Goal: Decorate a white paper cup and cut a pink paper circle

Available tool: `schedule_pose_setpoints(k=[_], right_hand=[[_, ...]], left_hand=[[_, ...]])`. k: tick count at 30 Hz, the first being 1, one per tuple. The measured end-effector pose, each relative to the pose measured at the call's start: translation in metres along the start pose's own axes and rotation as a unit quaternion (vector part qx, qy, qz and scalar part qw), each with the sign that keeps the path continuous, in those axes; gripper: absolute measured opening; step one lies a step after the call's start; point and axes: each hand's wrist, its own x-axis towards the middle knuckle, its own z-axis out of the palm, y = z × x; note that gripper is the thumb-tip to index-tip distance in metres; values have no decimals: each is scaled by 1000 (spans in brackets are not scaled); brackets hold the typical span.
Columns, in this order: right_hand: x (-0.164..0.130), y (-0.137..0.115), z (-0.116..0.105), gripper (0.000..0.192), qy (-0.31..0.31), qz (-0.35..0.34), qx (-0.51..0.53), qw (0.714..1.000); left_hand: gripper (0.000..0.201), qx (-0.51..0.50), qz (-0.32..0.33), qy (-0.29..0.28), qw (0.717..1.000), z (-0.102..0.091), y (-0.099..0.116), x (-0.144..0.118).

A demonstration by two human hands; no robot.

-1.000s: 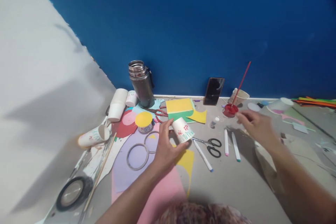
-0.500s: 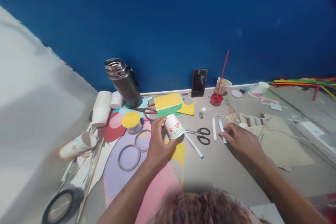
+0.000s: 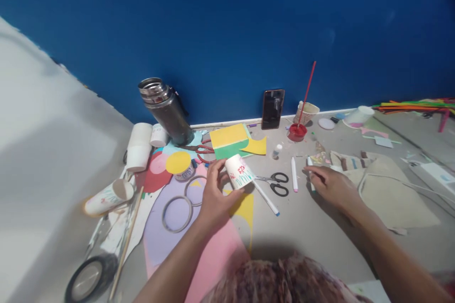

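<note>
My left hand [image 3: 221, 192] is closed around a white paper cup [image 3: 239, 172] with red and green drawings on its side. The cup is tilted, its base toward upper left. A blue-tipped marker [image 3: 267, 199] extends from beside the cup, near black-handled scissors [image 3: 279, 183]. My right hand [image 3: 334, 190] has its fingers curled around a green-capped marker [image 3: 310, 161] low over the table, its middle covered by the fingers. Left of that hand lies a pink-capped marker [image 3: 294, 174]. A small white-capped bottle [image 3: 277, 151] stands beyond the scissors.
Behind stand a steel flask [image 3: 167, 113], a phone [image 3: 273, 109] and a red dish [image 3: 297, 132] with a stick. Coloured paper [image 3: 167, 241], tape rings [image 3: 177, 214] and cups [image 3: 138, 147] lie left. Beige cloth [image 3: 394, 194] lies right, below pipe cleaners [image 3: 415, 105].
The green-capped marker has shifted right with my right hand, away from the pink-capped one. My left hand still holds the cup, turned slightly. The view has moved a little.
</note>
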Motion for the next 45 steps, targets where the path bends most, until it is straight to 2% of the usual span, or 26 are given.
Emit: schedule_pose_setpoints(k=[3,5,6,8,10,13,16,19,22,25,28,32,34,35,36,37,39,42,45], right_hand=[[-2,-5,-3,46,15,-79,44,996],[-4,-17,-5,44,66,-152,63,984],[-4,-24,-5,36,102,-179,65,976],[-4,-38,-4,23,143,-202,53,967],[-3,-46,-4,25,137,-199,37,970],[2,-49,-6,29,96,-153,14,983],[9,-59,-10,29,0,-136,9,991],[16,-85,-7,33,-109,-125,-31,986],[23,-111,1,34,-175,-96,-118,973],[32,-123,8,29,-195,-81,-139,968],[36,-123,8,19,-205,-83,-122,968],[30,-108,0,14,-206,-85,-67,973],[21,-96,-4,18,-202,-82,20,976],[16,-90,-5,18,-192,-65,140,969],[12,-85,-5,18,-178,-42,271,945],[8,-83,-6,21,-151,-22,387,909],[1,-85,-8,25,-92,-7,548,832],[-6,-102,-13,24,-19,-45,661,749],[-13,-119,-15,29,-1,-82,698,711]], left_hand=[[72,-64,-39,-24,997,0,6,-2],[73,-82,-44,-39,995,0,10,-3],[72,-89,-44,-51,994,0,12,-3],[71,-96,-45,-76,991,0,14,-4],[71,-92,-48,-80,991,0,14,-4],[73,-84,-49,-50,994,-1,10,-2],[72,-78,-43,-19,996,-2,5,1],[68,-76,-50,-4,996,-2,2,3],[68,-86,-57,-2,995,-1,4,3],[69,-91,-54,-2,994,-1,7,2],[70,-110,-58,-16,992,-3,12,1],[74,-143,-79,-61,985,-5,17,-1],[73,-154,-85,-83,981,-5,18,-2],[73,-160,-86,-96,979,-5,17,-3],[73,-166,-85,-110,976,-5,17,-3],[74,-171,-83,-120,974,-5,16,-4],[73,-178,-81,-134,971,-5,15,-4],[73,-172,-78,-138,972,-3,12,-4],[72,-151,-57,-148,976,-2,7,-5]])
